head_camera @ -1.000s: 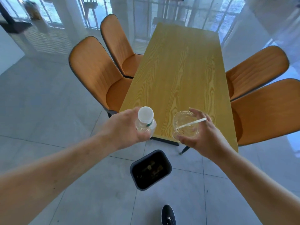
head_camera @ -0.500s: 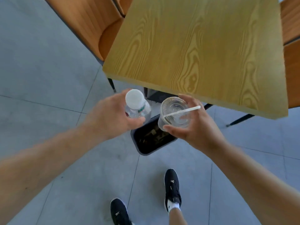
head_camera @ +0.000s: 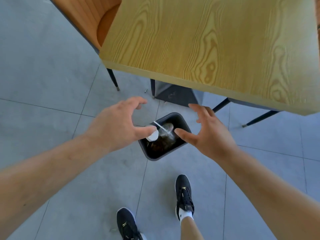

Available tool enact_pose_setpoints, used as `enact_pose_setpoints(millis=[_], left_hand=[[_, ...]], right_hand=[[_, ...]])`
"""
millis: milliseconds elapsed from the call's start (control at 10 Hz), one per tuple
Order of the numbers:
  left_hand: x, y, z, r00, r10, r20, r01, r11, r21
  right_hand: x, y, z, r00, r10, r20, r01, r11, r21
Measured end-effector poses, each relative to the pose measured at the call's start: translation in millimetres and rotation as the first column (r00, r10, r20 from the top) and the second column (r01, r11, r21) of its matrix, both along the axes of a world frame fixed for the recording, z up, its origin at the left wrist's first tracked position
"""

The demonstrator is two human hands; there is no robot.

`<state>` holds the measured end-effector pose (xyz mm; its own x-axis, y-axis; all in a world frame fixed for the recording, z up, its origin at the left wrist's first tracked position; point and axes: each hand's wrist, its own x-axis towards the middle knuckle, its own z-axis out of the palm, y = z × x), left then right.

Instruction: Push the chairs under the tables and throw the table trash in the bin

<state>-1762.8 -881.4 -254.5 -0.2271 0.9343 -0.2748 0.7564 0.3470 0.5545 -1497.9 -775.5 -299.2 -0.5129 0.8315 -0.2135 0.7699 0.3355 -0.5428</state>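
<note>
A small black bin [head_camera: 185, 124] stands on the grey floor just in front of the wooden table [head_camera: 207, 42]. Inside it lie a clear plastic cup [head_camera: 167, 134] with a white straw [head_camera: 160, 126] and a clear bottle with a white cap [head_camera: 152, 136], over dark rubbish. My left hand [head_camera: 117, 125] hovers over the bin's left side, fingers spread, holding nothing. Over the right rim my right hand [head_camera: 206, 134] is spread too, and nothing is in it. An orange chair [head_camera: 90, 16] sits at the table's left side, its seat partly under the top.
Thin black chair legs [head_camera: 113, 79] reach the floor left of the bin and at the right [head_camera: 258, 119]. A dark table base [head_camera: 174, 96] stands behind the bin. My two black shoes [head_camera: 184, 194] are on the tiles in front of it.
Both hands let go: the bottle and the cup with its straw have dropped into the bin. My view tilted down and closer to the bin.
</note>
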Motion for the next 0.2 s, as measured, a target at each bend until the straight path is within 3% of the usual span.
enact_pose_setpoints(millis=[200], left_hand=[[-7.6, 0.8, 35.5, 0.989, -0.039, -0.146, 0.052, 0.995, 0.089]], right_hand=[[-5.7, -3.9, 53.1, 0.999, 0.025, -0.037, -0.022, 0.996, 0.082]])
